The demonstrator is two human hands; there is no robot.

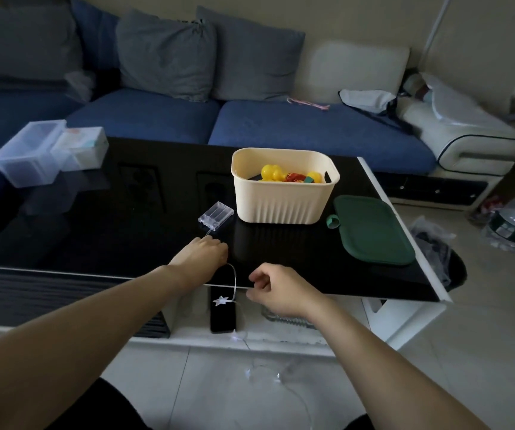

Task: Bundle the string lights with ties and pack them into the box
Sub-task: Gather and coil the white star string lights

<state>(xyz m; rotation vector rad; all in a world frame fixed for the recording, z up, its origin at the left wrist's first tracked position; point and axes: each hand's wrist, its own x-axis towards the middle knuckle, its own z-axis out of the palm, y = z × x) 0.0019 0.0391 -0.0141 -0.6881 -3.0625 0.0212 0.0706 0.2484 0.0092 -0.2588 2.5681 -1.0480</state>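
We see the left hand (205, 251) resting on the black bench (126, 218) near its front edge, fingers curled down over the wire of the string lights (234, 283) just below the clear battery case (216, 216) — pinning that end, we judge, so the rest can be drawn in against it. The right hand (276, 290) hovers at the bench edge with fingers curled as if pinching the wire, though the strand there is too thin for us to be sure. From the left hand the wire loops over the edge, carries a star bulb (220, 300), and trails down to the floor, where more bulbs lie loose — so we judge the gathering has barely begun and no tie is on yet. The cream box (284, 197) stands open behind the hands, holding yellow and red toys (287, 175); its green lid (374, 231) lies flat beside it. At the far left corner sit clear tubs (30, 153), contents unclear.
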